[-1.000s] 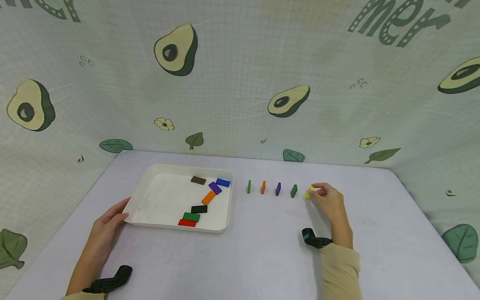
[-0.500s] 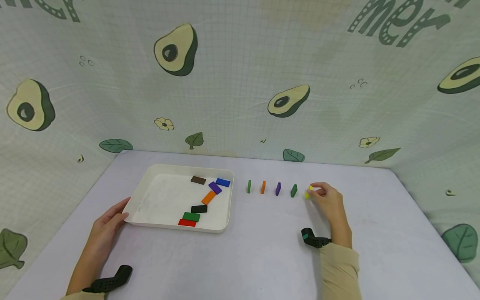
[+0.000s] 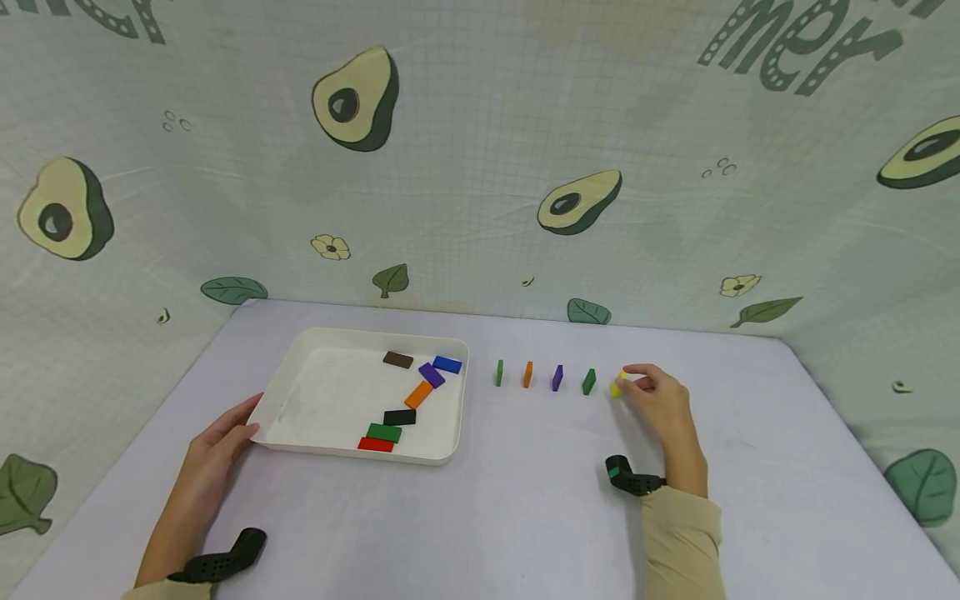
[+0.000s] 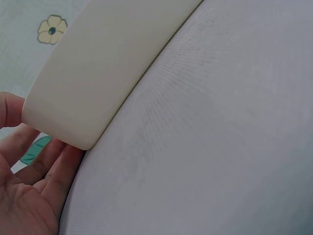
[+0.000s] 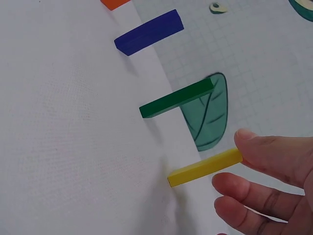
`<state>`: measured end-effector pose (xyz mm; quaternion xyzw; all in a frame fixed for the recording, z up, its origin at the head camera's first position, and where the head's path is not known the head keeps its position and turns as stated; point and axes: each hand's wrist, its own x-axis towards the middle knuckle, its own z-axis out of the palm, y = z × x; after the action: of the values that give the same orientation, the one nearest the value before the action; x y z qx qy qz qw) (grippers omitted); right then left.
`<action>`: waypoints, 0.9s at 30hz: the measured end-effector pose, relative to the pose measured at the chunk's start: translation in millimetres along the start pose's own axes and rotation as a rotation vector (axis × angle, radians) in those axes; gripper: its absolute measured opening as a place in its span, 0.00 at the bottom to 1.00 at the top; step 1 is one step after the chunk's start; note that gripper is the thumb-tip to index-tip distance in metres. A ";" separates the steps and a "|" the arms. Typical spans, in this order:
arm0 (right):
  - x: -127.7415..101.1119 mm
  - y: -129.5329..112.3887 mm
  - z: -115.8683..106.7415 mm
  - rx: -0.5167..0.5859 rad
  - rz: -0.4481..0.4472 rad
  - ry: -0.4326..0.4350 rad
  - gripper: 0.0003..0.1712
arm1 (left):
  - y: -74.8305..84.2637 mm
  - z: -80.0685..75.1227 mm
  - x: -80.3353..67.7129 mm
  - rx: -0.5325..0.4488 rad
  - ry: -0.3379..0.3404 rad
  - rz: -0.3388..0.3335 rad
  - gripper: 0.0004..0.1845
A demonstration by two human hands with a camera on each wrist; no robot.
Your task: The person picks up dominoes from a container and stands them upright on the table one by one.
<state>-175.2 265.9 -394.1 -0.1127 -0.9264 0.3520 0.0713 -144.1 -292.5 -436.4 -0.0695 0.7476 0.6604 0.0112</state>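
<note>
Four flat, rectangular blocks are standing on edge in a row on the pale, finely woven cloth of the counter: a light green block, an orange block, a purple block and a dark green block. At the row's right end, the right hand is pinching a yellow block of the same slim, smooth shape between thumb and fingertips; the block appears to be resting its lower edge on the cloth, though the wrist view leaves that contact unclear. The other fingers are curling loosely beneath it. Well apart to the left, the left hand is lying with relaxed fingers touching the rounded near-left corner of a smooth, matte white tray, gripping nothing. More flat coloured blocks are lying scattered inside the tray.
</note>
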 end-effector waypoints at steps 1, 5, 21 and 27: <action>0.1 0.1 -0.4 -0.002 -0.003 0.002 0.21 | -0.2 0.1 -0.2 -0.009 -0.003 0.010 0.30; 0.3 -0.4 -2.0 -0.004 -0.021 0.012 0.22 | -1.5 0.4 -1.3 -0.041 -0.017 0.062 0.29; -8.1 -28.0 -11.8 0.021 -0.098 0.076 0.22 | -2.2 0.1 -1.5 -0.028 -0.014 0.063 0.29; -14.2 -52.2 -8.1 0.065 -0.187 0.063 0.21 | -1.5 -0.1 -1.3 -0.025 -0.013 0.051 0.29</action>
<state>-168.1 229.5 -354.0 -0.0344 -0.9182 0.3702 0.1364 -142.7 -292.6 -437.7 -0.0463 0.7408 0.6701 -0.0019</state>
